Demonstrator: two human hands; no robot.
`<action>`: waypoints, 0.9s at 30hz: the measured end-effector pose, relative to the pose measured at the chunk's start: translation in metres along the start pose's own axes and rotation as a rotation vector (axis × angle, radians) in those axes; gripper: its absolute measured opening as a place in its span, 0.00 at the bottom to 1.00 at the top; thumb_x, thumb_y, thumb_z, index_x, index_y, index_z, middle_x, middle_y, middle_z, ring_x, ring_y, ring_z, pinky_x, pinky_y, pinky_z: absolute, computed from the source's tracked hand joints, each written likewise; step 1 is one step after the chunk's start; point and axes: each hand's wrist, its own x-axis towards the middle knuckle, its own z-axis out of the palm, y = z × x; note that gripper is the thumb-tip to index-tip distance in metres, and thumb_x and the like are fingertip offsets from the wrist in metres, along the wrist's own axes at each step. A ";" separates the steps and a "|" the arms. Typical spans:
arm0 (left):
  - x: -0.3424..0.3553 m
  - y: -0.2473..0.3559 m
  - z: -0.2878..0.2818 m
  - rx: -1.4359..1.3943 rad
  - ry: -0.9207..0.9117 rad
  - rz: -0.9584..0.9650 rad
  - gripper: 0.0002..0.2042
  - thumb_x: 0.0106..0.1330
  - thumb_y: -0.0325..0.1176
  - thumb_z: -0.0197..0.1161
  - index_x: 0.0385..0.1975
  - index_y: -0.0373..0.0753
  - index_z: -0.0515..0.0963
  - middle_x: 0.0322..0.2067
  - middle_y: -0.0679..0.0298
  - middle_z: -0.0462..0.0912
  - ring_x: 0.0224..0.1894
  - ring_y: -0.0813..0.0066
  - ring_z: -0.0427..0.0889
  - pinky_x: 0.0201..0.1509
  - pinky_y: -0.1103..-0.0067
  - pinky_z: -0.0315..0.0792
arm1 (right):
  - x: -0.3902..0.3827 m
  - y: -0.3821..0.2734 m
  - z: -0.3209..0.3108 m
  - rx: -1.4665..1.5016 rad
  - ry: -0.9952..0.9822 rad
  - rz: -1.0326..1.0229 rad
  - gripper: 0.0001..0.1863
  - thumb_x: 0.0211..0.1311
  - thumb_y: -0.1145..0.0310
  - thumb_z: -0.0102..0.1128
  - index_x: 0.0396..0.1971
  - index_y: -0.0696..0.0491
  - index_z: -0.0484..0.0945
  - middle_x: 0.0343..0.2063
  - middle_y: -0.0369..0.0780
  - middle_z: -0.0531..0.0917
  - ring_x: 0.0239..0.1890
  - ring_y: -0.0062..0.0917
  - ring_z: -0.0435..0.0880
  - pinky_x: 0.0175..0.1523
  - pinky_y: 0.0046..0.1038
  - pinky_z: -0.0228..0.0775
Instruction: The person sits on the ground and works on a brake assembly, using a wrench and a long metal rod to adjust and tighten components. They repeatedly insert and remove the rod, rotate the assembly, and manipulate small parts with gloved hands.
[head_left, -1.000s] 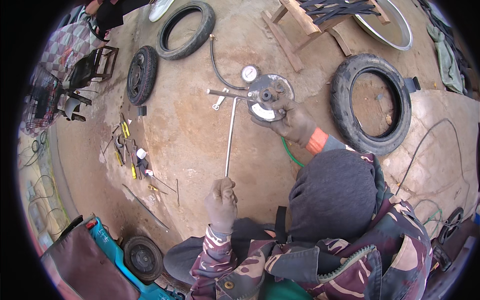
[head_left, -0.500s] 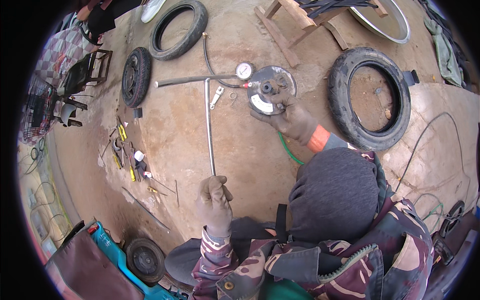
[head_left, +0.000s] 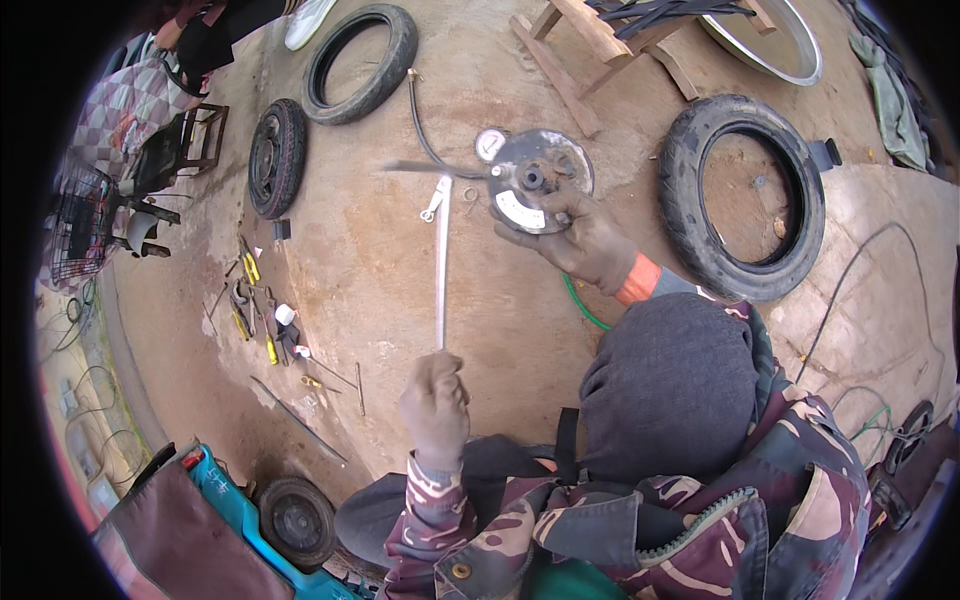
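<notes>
My left hand (head_left: 437,405) is closed around the lower end of a long T-handle wrench (head_left: 442,265). Motion blurs its crossbar, whose right end reaches the edge of a round brake plate (head_left: 568,175); whether they touch I cannot tell. With my right hand (head_left: 598,250) I grip that plate at its lower rim, fingers partly hidden behind it. A hub sticks up at its centre, and a pale crescent marks its face. Just behind the plate's upper left edge is a pressure gauge (head_left: 490,144) with a dark hose (head_left: 420,125). A silver lever arm (head_left: 436,198) and a small spring-like ring (head_left: 470,195) lie nearby.
Bare tyres (head_left: 360,64) (head_left: 676,185) lie beyond and to the right, a tyred wheel (head_left: 276,158) to the left. Several yellow-handled tools (head_left: 250,265) are scattered at left. A wooden stand (head_left: 570,80) and metal basin (head_left: 808,60) stand at the far right. A green hose (head_left: 582,302) runs near my knee.
My left hand has shifted slightly right, swinging the T-handle wrench rightward, its crossbar now blurred against the plate's edge. My right hand still holds the brake plate in nearly the same place.
</notes>
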 end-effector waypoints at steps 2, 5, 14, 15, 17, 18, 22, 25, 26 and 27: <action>0.002 -0.015 0.001 -0.011 -0.079 -0.314 0.23 0.83 0.51 0.57 0.41 0.32 0.80 0.18 0.70 0.75 0.19 0.86 0.70 0.24 0.85 0.61 | 0.001 -0.001 -0.001 -0.020 -0.055 0.002 0.28 0.72 0.75 0.55 0.71 0.56 0.67 0.64 0.47 0.80 0.68 0.40 0.79 0.79 0.53 0.65; 0.001 -0.013 -0.018 -0.085 0.084 -0.197 0.21 0.84 0.48 0.57 0.41 0.32 0.80 0.18 0.69 0.74 0.19 0.86 0.68 0.23 0.84 0.59 | -0.002 0.001 -0.002 -0.030 0.011 -0.001 0.30 0.72 0.75 0.55 0.72 0.56 0.65 0.65 0.48 0.79 0.69 0.41 0.78 0.80 0.52 0.64; -0.004 0.005 0.003 -0.127 -0.062 -0.162 0.22 0.83 0.50 0.57 0.39 0.33 0.80 0.19 0.69 0.74 0.18 0.85 0.69 0.21 0.85 0.60 | 0.000 0.005 -0.010 -0.094 -0.070 -0.026 0.30 0.71 0.72 0.55 0.73 0.53 0.68 0.65 0.44 0.80 0.70 0.39 0.78 0.77 0.53 0.66; 0.000 0.000 0.008 -0.044 -0.184 -0.415 0.22 0.83 0.51 0.57 0.39 0.33 0.79 0.20 0.69 0.75 0.19 0.84 0.70 0.22 0.85 0.62 | -0.002 0.006 -0.011 -0.098 -0.024 -0.015 0.30 0.71 0.72 0.55 0.72 0.52 0.68 0.65 0.43 0.80 0.69 0.39 0.78 0.77 0.53 0.66; 0.000 -0.002 0.003 -0.250 -0.022 -0.313 0.22 0.83 0.50 0.58 0.40 0.33 0.79 0.18 0.69 0.73 0.19 0.85 0.69 0.21 0.84 0.59 | -0.004 0.009 -0.013 -0.108 0.054 -0.044 0.30 0.71 0.72 0.56 0.72 0.51 0.69 0.65 0.42 0.80 0.69 0.38 0.79 0.78 0.54 0.66; -0.004 0.002 -0.009 -0.253 0.016 -0.206 0.22 0.83 0.50 0.58 0.40 0.33 0.79 0.17 0.69 0.72 0.18 0.85 0.68 0.21 0.84 0.58 | -0.005 0.009 -0.014 -0.094 0.076 -0.034 0.31 0.70 0.72 0.57 0.72 0.51 0.68 0.65 0.42 0.81 0.69 0.39 0.79 0.78 0.54 0.66; -0.012 0.009 -0.019 -0.213 0.173 -0.064 0.23 0.84 0.50 0.56 0.38 0.33 0.80 0.15 0.70 0.71 0.16 0.85 0.65 0.20 0.84 0.56 | -0.005 0.009 -0.017 -0.101 0.014 -0.031 0.30 0.70 0.73 0.57 0.72 0.53 0.68 0.65 0.43 0.81 0.68 0.38 0.80 0.78 0.55 0.66; -0.010 0.000 -0.003 -0.052 -0.102 -0.026 0.23 0.83 0.50 0.57 0.39 0.32 0.80 0.16 0.71 0.70 0.17 0.86 0.66 0.22 0.84 0.60 | -0.002 0.007 -0.021 -0.045 -0.071 -0.005 0.30 0.71 0.73 0.55 0.72 0.52 0.68 0.64 0.43 0.81 0.67 0.38 0.81 0.78 0.55 0.66; -0.007 -0.003 0.000 0.002 -0.206 -0.322 0.23 0.82 0.51 0.59 0.39 0.31 0.79 0.18 0.71 0.71 0.18 0.86 0.67 0.23 0.85 0.61 | -0.002 0.007 -0.022 -0.067 0.003 0.006 0.30 0.71 0.73 0.54 0.73 0.51 0.67 0.64 0.43 0.81 0.67 0.37 0.80 0.78 0.55 0.66; -0.007 -0.006 0.003 -0.046 -0.082 -0.251 0.23 0.82 0.51 0.59 0.40 0.32 0.79 0.18 0.71 0.72 0.19 0.86 0.67 0.23 0.84 0.61 | -0.002 0.008 -0.023 -0.080 0.027 0.013 0.30 0.71 0.73 0.54 0.73 0.51 0.67 0.64 0.43 0.81 0.68 0.37 0.80 0.78 0.55 0.66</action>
